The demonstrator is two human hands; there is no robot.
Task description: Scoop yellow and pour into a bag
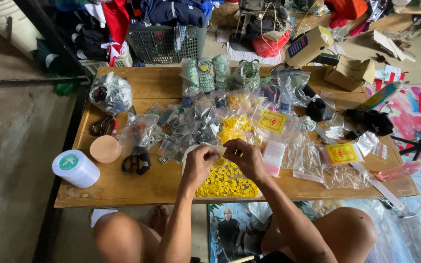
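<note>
Head view: two hands, left hand (200,163) and right hand (245,157), meet over one tray (187,155) of yellow buttons (226,182).

Both forearms are bare from the elbows down, with no sleeves, watch or bracelet showing on either wrist. The left hand (200,164) and the right hand (246,157) wear no gloves, and no rings can be made out. Both knees are bare too. One bare foot shows between them, its toes visible, without a shoe or sandal.
</note>
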